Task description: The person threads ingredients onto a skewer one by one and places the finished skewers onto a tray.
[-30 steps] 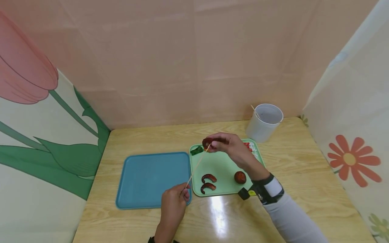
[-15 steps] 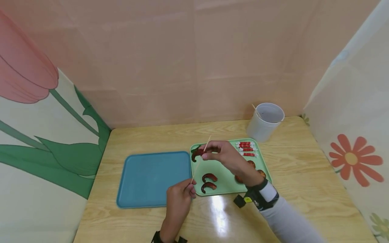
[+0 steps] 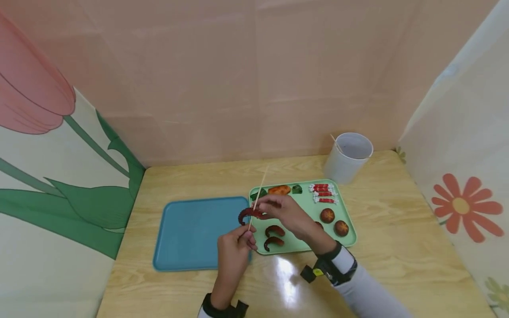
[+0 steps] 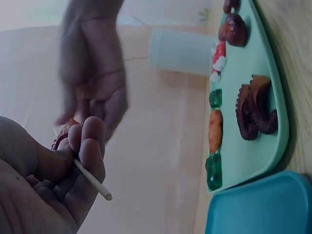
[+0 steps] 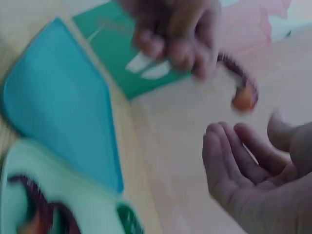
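My left hand [image 3: 234, 251] pinches a thin wooden skewer [image 3: 261, 183] near its lower end. The skewer's blunt end [image 4: 95, 183] pokes out past the fingers in the left wrist view. A dark red octopus tentacle [image 3: 245, 213], with suckers and an orange cut end, is on the skewer just above that hand. Beside it, my right hand [image 3: 284, 216] overlaps the tentacle in the head view. The right wrist view shows those fingers loosely bent, with a gap between them and the tentacle [image 5: 246, 95]. Two more tentacles [image 3: 274, 230] lie on the green tray [image 3: 296, 245] below.
The green tray also bears an orange piece [image 3: 279, 190], green pieces [image 3: 297, 189], red-and-white rolls [image 3: 324, 193] and round brown balls [image 3: 327, 215]. A blue tray [image 3: 199, 234] adjoins it on the left. Behind stands a white cup [image 3: 345, 161] with a skewer inside.
My right hand has come left and nearer, away from the tray's far side. The tentacle has slid down the skewer toward my left hand, and the skewer's tip now sticks out above it.
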`<control>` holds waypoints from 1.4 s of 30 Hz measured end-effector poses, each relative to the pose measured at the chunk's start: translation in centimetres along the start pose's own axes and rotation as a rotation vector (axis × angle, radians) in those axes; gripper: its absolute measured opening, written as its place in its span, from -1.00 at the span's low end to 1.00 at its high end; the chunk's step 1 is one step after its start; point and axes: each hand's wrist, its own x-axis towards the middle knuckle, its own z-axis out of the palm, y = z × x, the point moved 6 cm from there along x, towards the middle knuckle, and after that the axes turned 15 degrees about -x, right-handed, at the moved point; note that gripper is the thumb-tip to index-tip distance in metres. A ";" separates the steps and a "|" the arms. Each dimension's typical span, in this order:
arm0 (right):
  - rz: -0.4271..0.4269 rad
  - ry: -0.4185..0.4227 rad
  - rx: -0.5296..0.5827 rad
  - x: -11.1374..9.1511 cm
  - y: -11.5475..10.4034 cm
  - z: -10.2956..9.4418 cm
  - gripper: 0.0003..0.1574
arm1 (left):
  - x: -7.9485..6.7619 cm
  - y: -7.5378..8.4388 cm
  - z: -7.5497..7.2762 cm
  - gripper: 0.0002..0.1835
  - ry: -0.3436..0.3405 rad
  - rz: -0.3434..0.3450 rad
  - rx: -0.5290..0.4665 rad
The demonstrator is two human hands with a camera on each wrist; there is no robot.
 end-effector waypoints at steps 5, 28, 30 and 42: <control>0.038 0.086 -0.565 0.6 3.5 -1.4 -0.66 | 0.2 0.2 -0.5 -0.83 0.035 -0.002 -0.036; 0.097 0.104 -0.471 1.2 7.8 -3.0 -0.72 | -0.7 -1.1 -0.7 -0.84 -0.063 -0.084 0.035; 0.139 0.129 -0.198 1.3 7.0 -4.4 -0.62 | -0.9 -1.6 -0.5 -0.84 -0.109 -0.106 0.044; 0.116 0.204 0.281 0.3 3.6 -8.1 -0.48 | -1.9 -2.7 0.1 -0.82 -0.232 -0.147 0.110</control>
